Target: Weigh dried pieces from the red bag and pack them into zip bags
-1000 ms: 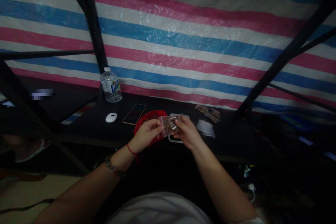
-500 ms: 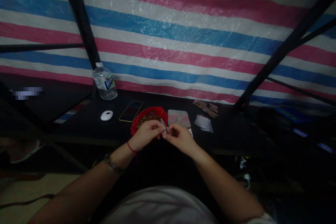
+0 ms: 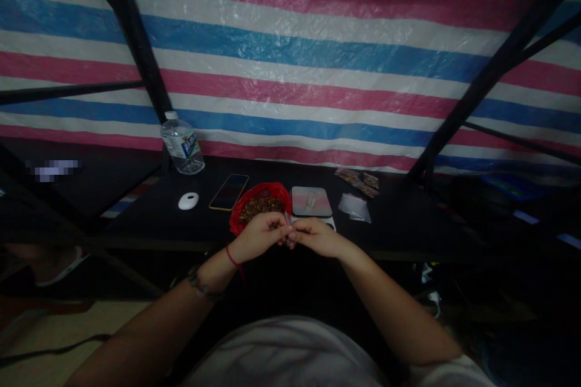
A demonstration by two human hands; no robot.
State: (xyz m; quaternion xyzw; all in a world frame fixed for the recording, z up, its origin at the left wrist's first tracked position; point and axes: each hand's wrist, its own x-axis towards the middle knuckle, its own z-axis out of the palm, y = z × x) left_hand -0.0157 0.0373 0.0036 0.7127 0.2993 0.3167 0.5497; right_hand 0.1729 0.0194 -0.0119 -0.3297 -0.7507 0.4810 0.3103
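My left hand [image 3: 262, 233] and my right hand [image 3: 316, 236] meet at the table's front edge, thumbs and fingers pinched together. Between the fingertips is a small clear plastic bag [image 3: 287, 217], mostly covered by the fingers; its contents do not show clearly. Just behind my left hand sits an open red plastic bag [image 3: 235, 217] full of small brown pieces [image 3: 261, 207] that look like dried seeds or nuts. A small scale [image 3: 313, 208] with a shiny top lies beyond my right hand. Flat clear bags [image 3: 355, 208] rest to its right.
Filled little packets [image 3: 358, 180] lie at the back right of the black table [image 3: 399, 211]. On the left are a phone [image 3: 229, 191], a white oval object [image 3: 188, 201] and a large clear bottle [image 3: 182, 145]. Dark metal posts [image 3: 140, 42] frame a striped tarp [image 3: 290, 60].
My hands have come closer together and slightly lower, and the fingers now cover more of the small bag. The whole view has shifted a little.
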